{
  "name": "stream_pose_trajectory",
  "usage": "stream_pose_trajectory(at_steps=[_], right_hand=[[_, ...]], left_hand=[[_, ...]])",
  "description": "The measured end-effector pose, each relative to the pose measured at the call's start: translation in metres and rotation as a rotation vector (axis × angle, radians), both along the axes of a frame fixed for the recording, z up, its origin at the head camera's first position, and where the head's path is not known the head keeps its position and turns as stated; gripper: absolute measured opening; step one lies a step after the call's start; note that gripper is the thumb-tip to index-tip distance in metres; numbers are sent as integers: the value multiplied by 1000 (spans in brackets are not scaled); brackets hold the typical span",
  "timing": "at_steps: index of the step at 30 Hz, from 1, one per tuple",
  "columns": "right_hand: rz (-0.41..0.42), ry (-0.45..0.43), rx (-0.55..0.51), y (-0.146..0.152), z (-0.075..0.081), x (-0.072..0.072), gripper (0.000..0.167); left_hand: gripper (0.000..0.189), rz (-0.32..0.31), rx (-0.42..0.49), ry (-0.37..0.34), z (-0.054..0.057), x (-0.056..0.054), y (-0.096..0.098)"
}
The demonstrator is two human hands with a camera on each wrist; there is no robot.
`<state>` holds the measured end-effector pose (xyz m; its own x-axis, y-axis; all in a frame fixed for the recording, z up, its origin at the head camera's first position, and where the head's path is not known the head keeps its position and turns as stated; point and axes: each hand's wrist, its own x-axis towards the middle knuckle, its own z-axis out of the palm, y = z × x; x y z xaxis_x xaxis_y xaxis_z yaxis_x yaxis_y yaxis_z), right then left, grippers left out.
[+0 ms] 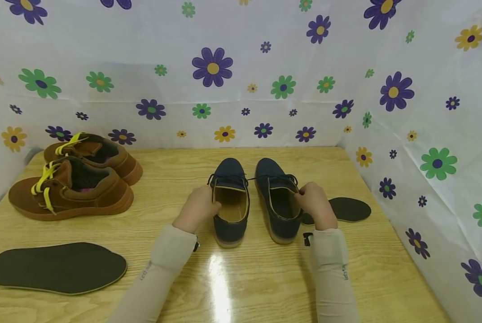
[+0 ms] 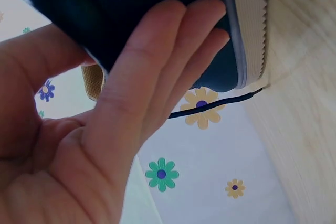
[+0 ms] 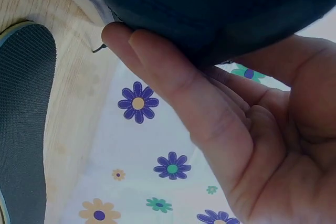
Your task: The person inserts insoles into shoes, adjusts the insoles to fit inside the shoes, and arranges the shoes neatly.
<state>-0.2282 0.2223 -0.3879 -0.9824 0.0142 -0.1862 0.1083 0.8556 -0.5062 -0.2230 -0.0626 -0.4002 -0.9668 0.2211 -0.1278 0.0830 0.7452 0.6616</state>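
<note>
Two navy lace-up shoes stand side by side at the table's middle, toes pointing away from me. My left hand (image 1: 202, 204) holds the left navy shoe (image 1: 230, 204) at its collar, fingers along the outer side (image 2: 131, 9) and thumb over the rim. My right hand (image 1: 311, 199) holds the right navy shoe (image 1: 277, 202) the same way, fingers on its outer wall (image 3: 210, 9). Both shoes rest on their pale soles (image 2: 252, 24). A dark insole (image 1: 352, 209) lies just right of the right hand, partly hidden by it.
A pair of brown shoes with yellow laces (image 1: 71, 188) stands at the left. A large dark insole (image 1: 57, 268) lies at the front left. Flowered sheeting (image 1: 212, 67) walls the wooden table (image 1: 241, 278) at the back and both sides.
</note>
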Motion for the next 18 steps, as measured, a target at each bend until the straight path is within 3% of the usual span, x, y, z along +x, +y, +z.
stream_pose_trajectory(at_steps=[6,11,18], right_hand=[[30,-25,8,-3,5,2,25],[0,-59,0,-6,21,13,41],[-2,138,-43,-14,40,30,36]], left_hand=[[29,14,14,11,-3,1,6],[25,12,10,29,-3,2,9],[29,3,10,36,-5,3,14]])
